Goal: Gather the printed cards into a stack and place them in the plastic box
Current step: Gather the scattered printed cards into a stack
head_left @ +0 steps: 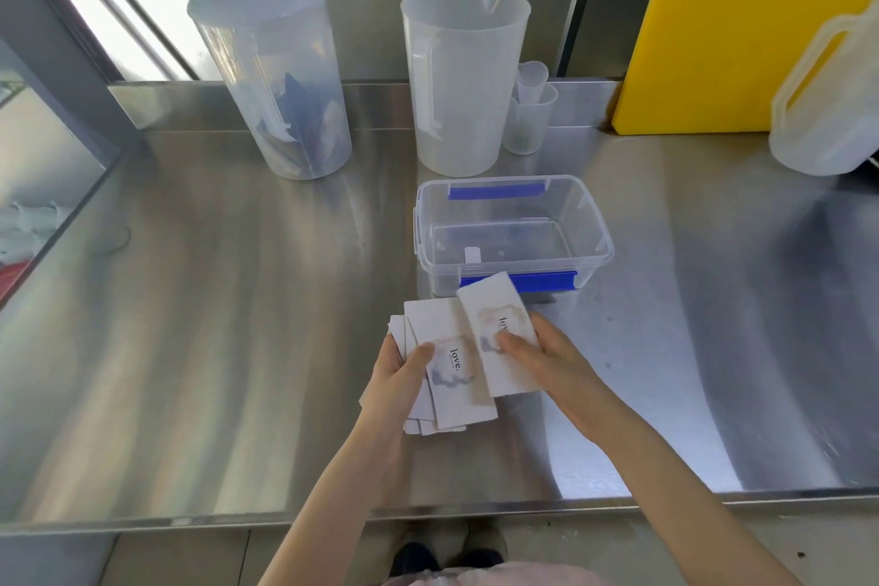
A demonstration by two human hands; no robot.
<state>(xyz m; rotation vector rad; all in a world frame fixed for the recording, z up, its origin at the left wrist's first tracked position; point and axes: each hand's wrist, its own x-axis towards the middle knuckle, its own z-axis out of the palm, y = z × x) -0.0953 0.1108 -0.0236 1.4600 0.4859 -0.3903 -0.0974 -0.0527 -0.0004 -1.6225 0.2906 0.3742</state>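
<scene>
My left hand [397,383] grips a fanned bunch of white printed cards [440,338], the top one reading "love." over a pale watercolour patch. My right hand [547,362] pinches one more card [494,300] of the same print, held just right of the bunch and overlapping it. Both hands hover above the steel counter, just in front of the clear plastic box [590,224]. The box is open, has blue clips on its near and far rims, and holds a small white piece on its floor.
Behind the box stand a lidded clear pitcher [273,76], an open translucent jug [461,81] and small nested measuring cups [532,114]. A yellow board [723,24] and a white jug [827,109] are at the right. The steel counter's front edge [190,521] runs below my arms.
</scene>
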